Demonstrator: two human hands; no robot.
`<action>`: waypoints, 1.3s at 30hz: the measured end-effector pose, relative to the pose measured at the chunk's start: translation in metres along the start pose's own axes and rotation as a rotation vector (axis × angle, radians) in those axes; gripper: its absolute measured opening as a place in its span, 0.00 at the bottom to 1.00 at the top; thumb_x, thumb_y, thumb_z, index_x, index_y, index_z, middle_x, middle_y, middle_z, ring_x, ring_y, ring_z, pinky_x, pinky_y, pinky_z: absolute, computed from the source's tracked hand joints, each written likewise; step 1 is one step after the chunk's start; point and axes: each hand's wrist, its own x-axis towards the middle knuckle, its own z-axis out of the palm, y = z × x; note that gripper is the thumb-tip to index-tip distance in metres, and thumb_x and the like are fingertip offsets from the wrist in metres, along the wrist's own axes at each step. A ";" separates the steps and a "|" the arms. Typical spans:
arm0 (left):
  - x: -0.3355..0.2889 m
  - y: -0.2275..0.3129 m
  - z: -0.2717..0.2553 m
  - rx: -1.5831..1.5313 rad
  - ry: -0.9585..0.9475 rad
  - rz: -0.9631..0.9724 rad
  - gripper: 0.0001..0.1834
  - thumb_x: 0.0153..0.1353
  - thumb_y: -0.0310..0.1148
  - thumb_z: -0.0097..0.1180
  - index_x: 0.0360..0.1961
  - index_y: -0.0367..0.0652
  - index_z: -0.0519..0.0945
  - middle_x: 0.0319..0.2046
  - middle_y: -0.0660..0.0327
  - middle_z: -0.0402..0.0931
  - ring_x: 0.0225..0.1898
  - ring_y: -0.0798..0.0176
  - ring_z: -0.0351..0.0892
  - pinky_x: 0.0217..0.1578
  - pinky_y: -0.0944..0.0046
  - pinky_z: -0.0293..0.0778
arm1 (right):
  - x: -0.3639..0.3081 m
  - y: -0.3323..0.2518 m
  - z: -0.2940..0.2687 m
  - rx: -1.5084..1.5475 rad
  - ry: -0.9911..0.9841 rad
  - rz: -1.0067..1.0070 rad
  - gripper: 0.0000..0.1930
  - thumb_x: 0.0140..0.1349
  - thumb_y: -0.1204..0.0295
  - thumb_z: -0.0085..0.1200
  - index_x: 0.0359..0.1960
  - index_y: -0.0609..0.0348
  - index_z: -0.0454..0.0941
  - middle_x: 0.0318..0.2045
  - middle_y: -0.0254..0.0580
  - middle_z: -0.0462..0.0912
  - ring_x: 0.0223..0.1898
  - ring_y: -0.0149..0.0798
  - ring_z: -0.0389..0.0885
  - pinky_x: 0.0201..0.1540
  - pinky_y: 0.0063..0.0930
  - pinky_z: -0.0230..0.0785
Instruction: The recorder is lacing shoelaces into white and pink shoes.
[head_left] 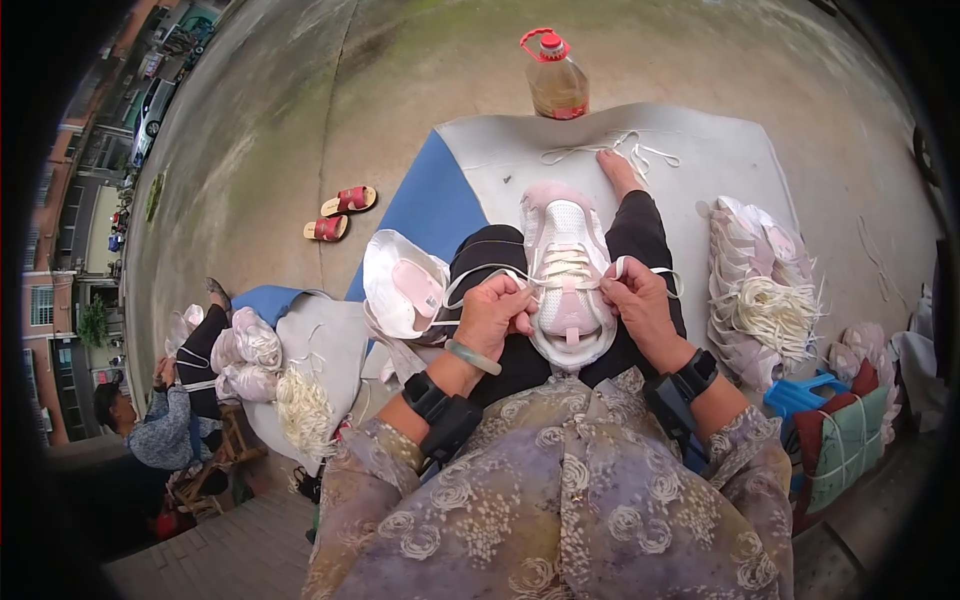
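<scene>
A pink and white sneaker [566,255] rests upright between my legs, its toe pointing away from me. Cream lacing [568,262] crosses its tongue in several rows. My left hand [494,312] pinches the shoelace at the sneaker's left edge, and a loop of it trails left. At the right edge, my right hand [639,305] is closed on the shoelace's other side, with a loose length hanging past the wrist. To the left of my knee lies another white and pink shoe piece [405,285], tilted so its insole shows.
Bundled sneakers with loose laces [765,300] lie right on the pale mat [690,150]. More laces [630,150] lie by my bare foot. An oil bottle [557,80] stands beyond; red slippers [348,200] are left. Another person [165,415] sits far left. A blue stool [800,395] stands right.
</scene>
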 end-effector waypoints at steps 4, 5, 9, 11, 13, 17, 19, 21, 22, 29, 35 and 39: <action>-0.001 -0.004 -0.008 0.286 0.030 0.093 0.05 0.58 0.27 0.54 0.27 0.38 0.75 0.22 0.63 0.74 0.14 0.76 0.68 0.15 0.75 0.67 | -0.004 -0.010 0.006 0.091 0.104 0.088 0.04 0.57 0.77 0.51 0.25 0.59 0.70 0.18 0.26 0.69 0.20 0.17 0.63 0.22 0.13 0.57; -0.002 -0.005 -0.008 0.285 0.028 0.091 0.05 0.58 0.27 0.54 0.27 0.38 0.75 0.22 0.63 0.74 0.14 0.76 0.68 0.15 0.75 0.67 | -0.005 -0.007 0.004 0.052 0.096 0.055 0.04 0.57 0.77 0.50 0.25 0.60 0.70 0.18 0.26 0.69 0.21 0.18 0.63 0.23 0.14 0.58; -0.002 -0.007 -0.006 0.332 0.026 0.146 0.08 0.58 0.28 0.54 0.23 0.39 0.72 0.19 0.65 0.71 0.13 0.77 0.66 0.14 0.76 0.64 | -0.007 0.002 0.005 -0.104 0.104 -0.050 0.04 0.56 0.77 0.51 0.25 0.62 0.70 0.18 0.28 0.69 0.21 0.21 0.64 0.24 0.17 0.59; -0.001 -0.008 -0.007 0.308 0.030 0.180 0.11 0.58 0.28 0.54 0.20 0.40 0.70 0.17 0.66 0.70 0.13 0.78 0.66 0.12 0.77 0.63 | -0.006 0.001 0.007 -0.142 0.111 -0.060 0.04 0.56 0.77 0.51 0.25 0.62 0.70 0.18 0.29 0.69 0.21 0.21 0.64 0.24 0.18 0.59; 0.001 -0.009 -0.009 0.384 0.013 0.191 0.06 0.60 0.29 0.50 0.27 0.40 0.73 0.20 0.67 0.71 0.15 0.78 0.66 0.15 0.78 0.64 | -0.003 0.002 0.007 -0.179 0.119 -0.069 0.04 0.55 0.77 0.51 0.25 0.62 0.70 0.18 0.29 0.69 0.22 0.22 0.64 0.24 0.19 0.60; 0.007 -0.010 -0.005 0.426 0.072 0.184 0.07 0.61 0.30 0.49 0.27 0.41 0.73 0.20 0.67 0.71 0.16 0.79 0.67 0.16 0.79 0.64 | 0.000 0.002 0.008 -0.151 0.144 -0.047 0.04 0.55 0.77 0.52 0.25 0.62 0.70 0.17 0.31 0.68 0.21 0.23 0.64 0.24 0.20 0.59; 0.012 -0.013 -0.008 0.489 0.084 0.232 0.07 0.61 0.31 0.49 0.27 0.42 0.72 0.20 0.68 0.71 0.17 0.79 0.67 0.16 0.79 0.64 | 0.000 0.000 0.008 -0.119 0.146 -0.011 0.05 0.55 0.76 0.52 0.25 0.62 0.70 0.17 0.31 0.68 0.21 0.23 0.63 0.24 0.20 0.59; 0.013 -0.015 -0.009 0.487 0.085 0.251 0.07 0.61 0.32 0.49 0.27 0.42 0.72 0.20 0.68 0.71 0.17 0.79 0.67 0.16 0.79 0.64 | -0.001 -0.001 0.008 -0.305 0.132 -0.115 0.03 0.52 0.79 0.51 0.26 0.62 0.70 0.19 0.36 0.70 0.21 0.29 0.68 0.24 0.24 0.62; 0.013 -0.015 -0.009 0.485 0.089 0.270 0.08 0.61 0.32 0.49 0.27 0.42 0.72 0.20 0.68 0.70 0.17 0.79 0.66 0.16 0.79 0.63 | -0.001 -0.003 0.008 -0.305 0.130 -0.114 0.03 0.52 0.79 0.51 0.26 0.62 0.70 0.19 0.36 0.70 0.21 0.29 0.68 0.24 0.24 0.62; 0.012 -0.021 -0.010 0.510 0.140 0.301 0.08 0.62 0.32 0.48 0.27 0.41 0.71 0.18 0.68 0.70 0.16 0.79 0.65 0.15 0.79 0.63 | 0.001 -0.009 0.016 -0.926 0.078 -0.717 0.08 0.46 0.79 0.52 0.30 0.60 0.70 0.25 0.46 0.71 0.27 0.47 0.74 0.28 0.38 0.66; 0.019 -0.029 -0.012 0.540 0.168 0.385 0.08 0.61 0.30 0.48 0.26 0.41 0.70 0.17 0.68 0.68 0.15 0.79 0.65 0.12 0.78 0.62 | 0.007 -0.004 0.005 -0.656 0.006 -0.312 0.08 0.50 0.74 0.56 0.27 0.62 0.70 0.20 0.43 0.71 0.22 0.41 0.72 0.26 0.30 0.65; 0.024 -0.035 -0.010 0.546 0.279 0.477 0.09 0.53 0.28 0.54 0.21 0.37 0.68 0.14 0.58 0.68 0.17 0.65 0.67 0.22 0.64 0.66 | 0.004 -0.004 0.002 -0.550 -0.006 -0.176 0.11 0.54 0.72 0.59 0.25 0.63 0.69 0.17 0.34 0.71 0.20 0.25 0.65 0.24 0.21 0.62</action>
